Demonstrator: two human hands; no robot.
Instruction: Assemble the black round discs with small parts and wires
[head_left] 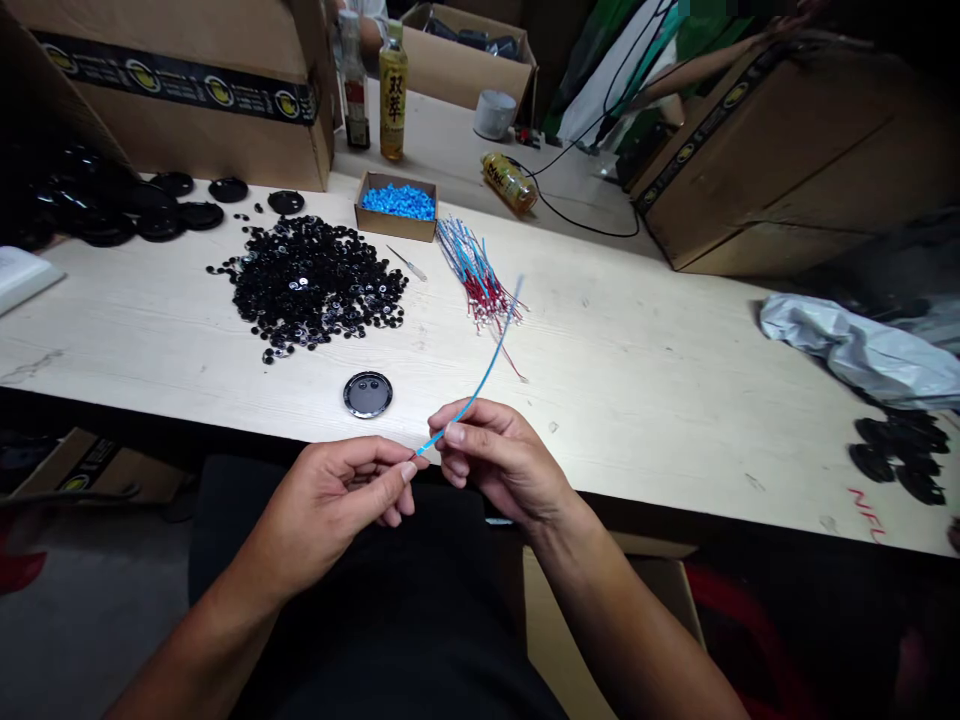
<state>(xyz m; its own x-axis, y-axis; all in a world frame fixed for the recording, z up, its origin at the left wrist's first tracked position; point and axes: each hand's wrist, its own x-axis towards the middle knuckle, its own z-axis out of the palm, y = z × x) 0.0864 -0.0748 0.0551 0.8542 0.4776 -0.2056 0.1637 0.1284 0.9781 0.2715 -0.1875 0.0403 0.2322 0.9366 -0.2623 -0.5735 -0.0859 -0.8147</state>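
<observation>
A thin blue wire [487, 373] runs between my hands and curves up to the right over the table. My left hand [349, 500] pinches its lower end between thumb and forefinger. My right hand [499, 455] holds it a little further up, also between thumb and fingers. Just beyond my hands lies a round black disc [367, 395] with two small holes or studs. Further back are a bundle of blue and red wires [480, 272], a heap of small black parts [307, 280] and a small open box [396, 226] of blue pieces.
Large cartons stand at the back left [202, 150] and right [802, 170]. A screwdriver-like tool [407, 264] lies beside the heap. Bottles stand behind; one bottle [508, 183] lies down. A plastic bag [862, 345] and black parts [900, 455] are at the right. Part of another person shows behind.
</observation>
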